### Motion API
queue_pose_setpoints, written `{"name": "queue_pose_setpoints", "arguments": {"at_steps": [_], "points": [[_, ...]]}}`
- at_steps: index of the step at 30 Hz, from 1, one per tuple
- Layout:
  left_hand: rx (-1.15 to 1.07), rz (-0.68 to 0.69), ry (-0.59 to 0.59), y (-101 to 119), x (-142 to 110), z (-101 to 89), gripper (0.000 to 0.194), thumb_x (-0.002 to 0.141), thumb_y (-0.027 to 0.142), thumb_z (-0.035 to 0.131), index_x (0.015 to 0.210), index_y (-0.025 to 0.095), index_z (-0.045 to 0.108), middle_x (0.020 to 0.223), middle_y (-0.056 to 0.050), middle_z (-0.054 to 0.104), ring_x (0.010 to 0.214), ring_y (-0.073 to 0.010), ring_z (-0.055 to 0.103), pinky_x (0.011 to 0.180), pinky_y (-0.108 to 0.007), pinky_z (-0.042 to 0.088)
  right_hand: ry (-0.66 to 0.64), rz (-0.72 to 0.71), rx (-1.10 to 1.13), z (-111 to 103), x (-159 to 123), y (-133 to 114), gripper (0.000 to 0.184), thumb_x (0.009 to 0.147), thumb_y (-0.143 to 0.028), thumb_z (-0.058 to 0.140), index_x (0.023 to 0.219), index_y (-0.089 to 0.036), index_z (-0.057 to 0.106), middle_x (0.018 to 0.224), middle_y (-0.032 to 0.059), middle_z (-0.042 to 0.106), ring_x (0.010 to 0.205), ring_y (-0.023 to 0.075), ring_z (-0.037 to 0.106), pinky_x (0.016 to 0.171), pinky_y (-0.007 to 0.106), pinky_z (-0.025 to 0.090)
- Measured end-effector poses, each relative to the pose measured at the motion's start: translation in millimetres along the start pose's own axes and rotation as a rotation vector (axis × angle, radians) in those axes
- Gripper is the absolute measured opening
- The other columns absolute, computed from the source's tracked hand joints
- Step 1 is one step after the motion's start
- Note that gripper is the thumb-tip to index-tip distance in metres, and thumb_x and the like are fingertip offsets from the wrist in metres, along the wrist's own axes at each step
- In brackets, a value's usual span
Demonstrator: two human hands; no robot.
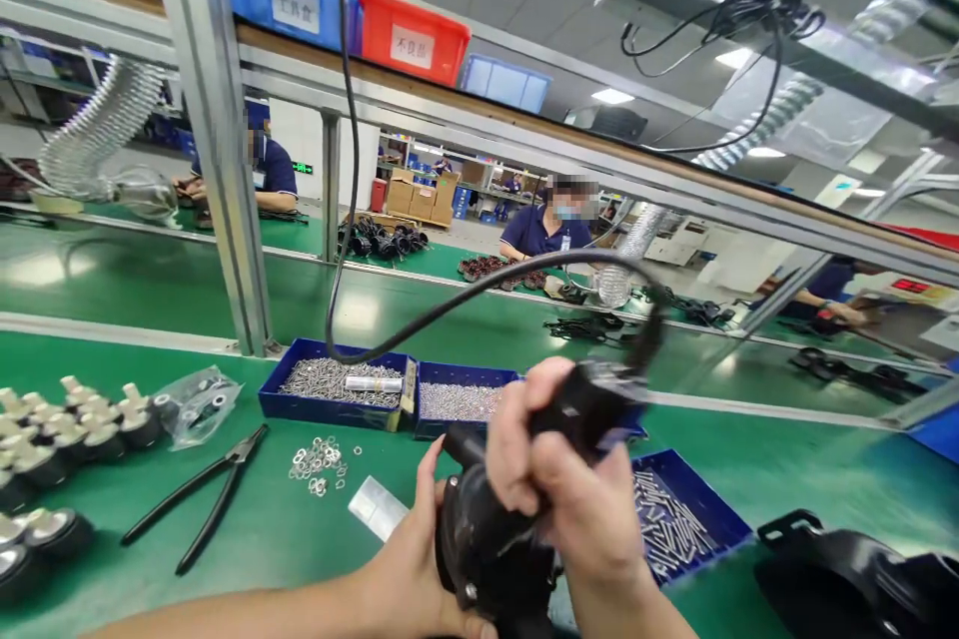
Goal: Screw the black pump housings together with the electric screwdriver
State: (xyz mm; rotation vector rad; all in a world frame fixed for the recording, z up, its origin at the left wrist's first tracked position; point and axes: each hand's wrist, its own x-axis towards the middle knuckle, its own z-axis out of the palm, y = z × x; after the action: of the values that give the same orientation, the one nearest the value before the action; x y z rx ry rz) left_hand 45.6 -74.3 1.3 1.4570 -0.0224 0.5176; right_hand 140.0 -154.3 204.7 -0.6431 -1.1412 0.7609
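Observation:
My left hand (420, 559) is closed round a black plastic housing (479, 529) with small screws on its side. Above it, my right hand (580, 494) grips a black corded electric screwdriver (588, 409), tilted over the housing. Its tip is hidden behind my fingers and the housing. The black cable (479, 292) loops from the back of the tool to the left and up. Behind my hands stand a blue tray of screws (322, 409) and a blue tray of tiny metal parts (450, 422). To the right is a blue tray of long screws (719, 551).
Black pliers (217, 479) and loose washers (319, 462) lie on the left, beside a clear bag (199, 404) and several black parts with cream stems (97, 434). A black moulded part (846, 569) lies at the right. A metal post (217, 140) stands ahead; people work beyond.

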Motion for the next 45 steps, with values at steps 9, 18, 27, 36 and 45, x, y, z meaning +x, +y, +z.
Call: {"name": "queue_pose_setpoints", "arguments": {"at_steps": [9, 18, 27, 36, 45], "points": [[-0.102, 0.080, 0.006, -27.4, -4.8, 3.1, 0.187, 0.045, 0.052, 0.109, 0.161, 0.028, -0.035, 0.160, -0.027, 0.041, 0.147, -0.0474, 0.049, 0.133, -0.068, 0.017, 0.065, -0.038, -0.123, -21.5, 23.4, 8.0, 0.032, 0.097, -0.044, 0.085, 0.109, -0.028, 0.060, 0.080, -0.0038, 0.059, 0.054, 0.0082, 0.049, 0.050, 0.022, 0.041], [-0.188, 0.087, -0.010, -18.6, -4.1, 4.4, 0.175, 0.052, 0.042, 0.107, 0.163, 0.030, -0.027, 0.155, -0.023, 0.049, 0.138, -0.0436, 0.059, 0.132, -0.071, 0.015, 0.005, 0.022, -0.179, -22.3, 21.8, 15.3, 0.037, 0.096, -0.045, 0.087, 0.112, -0.027, 0.058, 0.082, -0.0030, 0.060, 0.057, 0.0084, 0.053, 0.053, 0.022, 0.040], [-0.296, 0.044, 0.019, 4.0, -5.4, 7.4, 0.177, 0.047, 0.030, 0.111, 0.164, 0.031, -0.022, 0.159, -0.024, 0.045, 0.149, -0.0438, 0.049, 0.132, -0.068, 0.022, -0.066, 0.067, -0.123, -19.3, 18.2, 20.0, 0.034, 0.097, -0.024, 0.085, 0.108, -0.028, 0.054, 0.079, -0.0057, 0.060, 0.058, 0.0076, 0.050, 0.053, 0.020, 0.039], [-0.166, 0.143, -0.062, -4.6, 0.8, -2.2, 0.178, 0.048, 0.048, 0.110, 0.164, 0.029, -0.023, 0.165, -0.027, 0.037, 0.155, -0.0427, 0.042, 0.135, -0.068, 0.011, -0.065, 0.035, -0.169, -20.4, 26.8, 21.3, 0.030, 0.099, -0.026, 0.083, 0.107, -0.027, 0.055, 0.077, -0.0060, 0.060, 0.058, 0.0091, 0.052, 0.055, 0.021, 0.042], [0.093, 0.052, -0.156, 9.9, 11.8, -20.2, 0.186, 0.039, 0.074, 0.103, 0.163, 0.017, -0.024, 0.160, -0.032, 0.044, 0.150, -0.0442, 0.049, 0.134, -0.061, 0.025, -0.045, 0.069, -0.245, -31.0, 25.7, 22.3, 0.032, 0.095, -0.034, 0.087, 0.107, -0.025, 0.058, 0.084, -0.0008, 0.063, 0.064, 0.0132, 0.057, 0.057, 0.025, 0.047]]}}
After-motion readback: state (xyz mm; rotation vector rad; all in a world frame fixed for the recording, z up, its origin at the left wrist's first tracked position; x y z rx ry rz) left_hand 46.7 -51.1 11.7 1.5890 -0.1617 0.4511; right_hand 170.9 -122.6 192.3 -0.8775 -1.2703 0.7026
